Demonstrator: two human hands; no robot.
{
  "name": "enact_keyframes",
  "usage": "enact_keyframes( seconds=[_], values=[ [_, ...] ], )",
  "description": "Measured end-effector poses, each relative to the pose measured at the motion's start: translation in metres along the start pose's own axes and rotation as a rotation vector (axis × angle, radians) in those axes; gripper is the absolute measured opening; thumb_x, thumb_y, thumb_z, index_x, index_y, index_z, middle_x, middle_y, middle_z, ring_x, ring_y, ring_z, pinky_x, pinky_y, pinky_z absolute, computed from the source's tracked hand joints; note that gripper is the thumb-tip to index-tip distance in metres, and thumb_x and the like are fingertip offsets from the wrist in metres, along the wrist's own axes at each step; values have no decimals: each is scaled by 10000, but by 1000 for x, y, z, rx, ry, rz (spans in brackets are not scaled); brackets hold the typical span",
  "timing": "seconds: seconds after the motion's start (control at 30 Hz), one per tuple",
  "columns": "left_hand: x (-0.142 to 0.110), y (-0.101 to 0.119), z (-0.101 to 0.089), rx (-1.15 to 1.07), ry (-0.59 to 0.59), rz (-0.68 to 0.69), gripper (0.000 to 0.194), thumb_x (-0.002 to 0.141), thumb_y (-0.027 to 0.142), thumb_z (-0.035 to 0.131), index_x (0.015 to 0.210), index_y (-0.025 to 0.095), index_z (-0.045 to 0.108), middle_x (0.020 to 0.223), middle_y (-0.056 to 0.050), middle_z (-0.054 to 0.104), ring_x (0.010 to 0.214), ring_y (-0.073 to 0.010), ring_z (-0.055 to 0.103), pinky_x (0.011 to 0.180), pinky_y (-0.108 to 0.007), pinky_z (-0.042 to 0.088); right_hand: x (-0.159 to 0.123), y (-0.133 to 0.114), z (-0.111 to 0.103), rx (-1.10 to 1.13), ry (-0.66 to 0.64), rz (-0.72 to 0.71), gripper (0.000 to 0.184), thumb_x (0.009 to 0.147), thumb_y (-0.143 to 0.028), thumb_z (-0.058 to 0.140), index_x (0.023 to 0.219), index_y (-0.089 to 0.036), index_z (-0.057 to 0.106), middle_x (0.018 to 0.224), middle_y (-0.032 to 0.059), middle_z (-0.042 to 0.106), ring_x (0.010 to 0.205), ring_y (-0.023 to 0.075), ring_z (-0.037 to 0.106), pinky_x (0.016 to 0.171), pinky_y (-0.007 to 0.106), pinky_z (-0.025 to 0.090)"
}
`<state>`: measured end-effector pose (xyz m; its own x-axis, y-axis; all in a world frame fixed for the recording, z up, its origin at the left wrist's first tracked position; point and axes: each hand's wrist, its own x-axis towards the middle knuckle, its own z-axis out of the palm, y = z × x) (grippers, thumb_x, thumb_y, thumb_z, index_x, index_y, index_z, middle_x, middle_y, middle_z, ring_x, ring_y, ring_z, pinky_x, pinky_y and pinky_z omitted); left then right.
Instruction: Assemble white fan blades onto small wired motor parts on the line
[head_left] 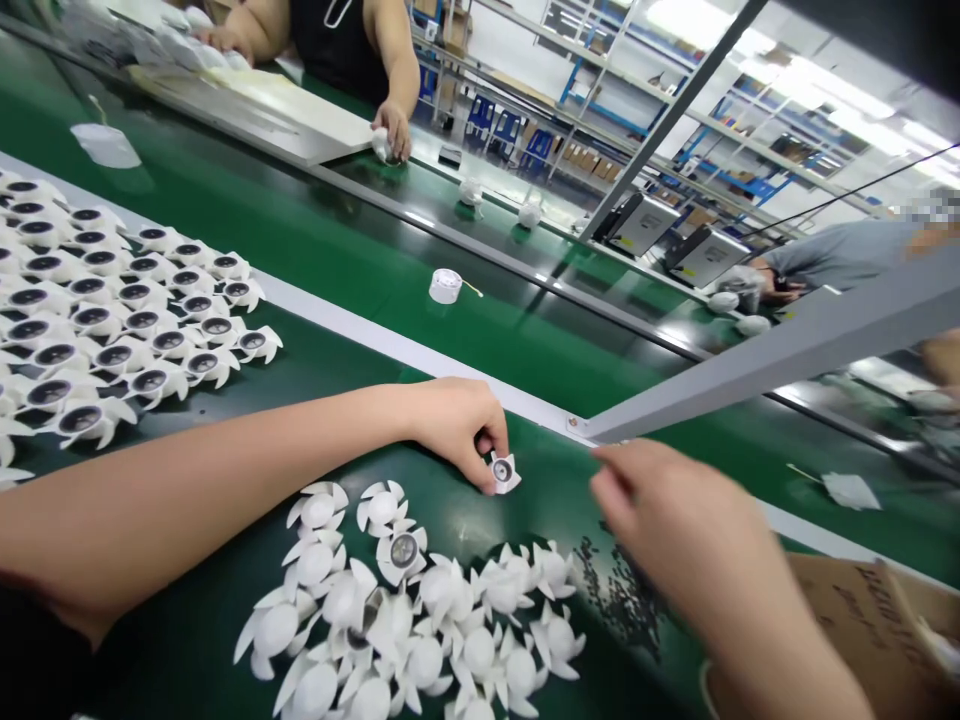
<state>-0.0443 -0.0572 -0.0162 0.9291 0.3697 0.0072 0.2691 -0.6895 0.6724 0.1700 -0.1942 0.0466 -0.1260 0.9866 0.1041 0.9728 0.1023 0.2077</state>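
L hand (pixel 454 430) pinching round-hubbed white plastic impeller (pixel 504 473), R hand (pixel 675 530) near.

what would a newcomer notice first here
The eye goes first to the white plastic fan-shaped parts on the green conveyor belt: neat rows with dark centres at the left, and a loose heap at the front. Just above the heap, the left hand pinches a single part, with the right hand beside it. Across the belt, a co-worker's hand rests near a white board.
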Motion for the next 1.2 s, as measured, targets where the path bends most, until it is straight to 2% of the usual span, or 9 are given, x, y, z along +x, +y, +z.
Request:
enact_keyframes(
  seconds=[0.1, 0.2, 0.3, 0.4, 0.6, 0.77, 0.97, 1.1, 1.2],
  values=[
    [0, 0, -1, -15, -6, -12, 451, 649, 621, 774, 910, 254, 795, 780, 19, 713, 652, -114, 584, 587, -236, 361, 4, 52, -2, -25, -184, 392, 264, 853, -283, 489, 919, -218, 736, 833, 89, 707, 618, 225, 598, 542, 317, 362],
    [2, 4, -2, -38, -9, -93, 382, 771, 603, 680, 893, 261, 799, 772, 11, 720, 623, -104, 577, 570, -230, 350, 12, 90, 20, 71, -349, 554, 227, 779, -243, 533, 852, -167, 734, 811, 130, 696, 701, 254, 630, 583, 320, 388],
    [5, 10, -5, -80, -52, -205, 315, 771, 538, 696, 895, 266, 797, 783, 10, 727, 646, -112, 591, 551, -217, 342, 26, 111, 50, 139, -345, 612, 192, 745, -217, 554, 795, -152, 728, 827, 133, 701, 773, 252, 645, 602, 303, 388],
    [7, 13, -8, -122, -105, -293, 322, 745, 524, 715, 907, 257, 793, 801, 6, 730, 651, -116, 588, 530, -206, 337, 36, 122, 72, 179, -251, 679, 253, 807, -258, 515, 884, -152, 731, 907, 132, 712, 832, 249, 642, 601, 294, 381],
    [7, 8, -5, -173, -75, -285, 374, 717, 560, 728, 878, 228, 790, 761, 3, 709, 619, -104, 555, 525, -199, 338, 39, 128, 98, 273, -58, 699, 308, 893, -319, 444, 935, -175, 714, 948, 107, 714, 867, 222, 627, 613, 279, 372],
    [7, 4, -2, -194, -62, -311, 377, 712, 576, 734, 874, 240, 789, 753, 12, 701, 619, -103, 547, 532, -207, 337, 43, 135, 120, 340, 46, 661, 215, 859, -313, 522, 834, -202, 704, 829, 47, 705, 763, 177, 607, 605, 259, 371],
    [6, 5, -1, -186, -58, -310, 345, 722, 574, 735, 866, 265, 788, 767, 26, 707, 639, -105, 562, 546, -215, 346, 45, 143, 134, 357, 113, 625, 205, 835, -320, 534, 786, -212, 700, 776, 31, 681, 721, 172, 591, 613, 272, 387],
    [6, 4, -1, -187, -59, -314, 343, 723, 574, 735, 862, 265, 786, 760, 29, 702, 632, -101, 554, 542, -216, 344, 45, 146, 138, 330, 129, 627, 238, 839, -338, 519, 802, -200, 709, 860, 57, 681, 811, 196, 601, 712, 293, 435],
    [7, 3, -1, -190, -57, -312, 343, 723, 572, 735, 861, 262, 786, 757, 27, 703, 636, -103, 559, 545, -217, 346, 44, 147, 142, 295, 136, 695, 299, 842, -369, 523, 948, -185, 734, 1075, 102, 664, 1023, 248, 586, 892, 338, 450]
  ],
)
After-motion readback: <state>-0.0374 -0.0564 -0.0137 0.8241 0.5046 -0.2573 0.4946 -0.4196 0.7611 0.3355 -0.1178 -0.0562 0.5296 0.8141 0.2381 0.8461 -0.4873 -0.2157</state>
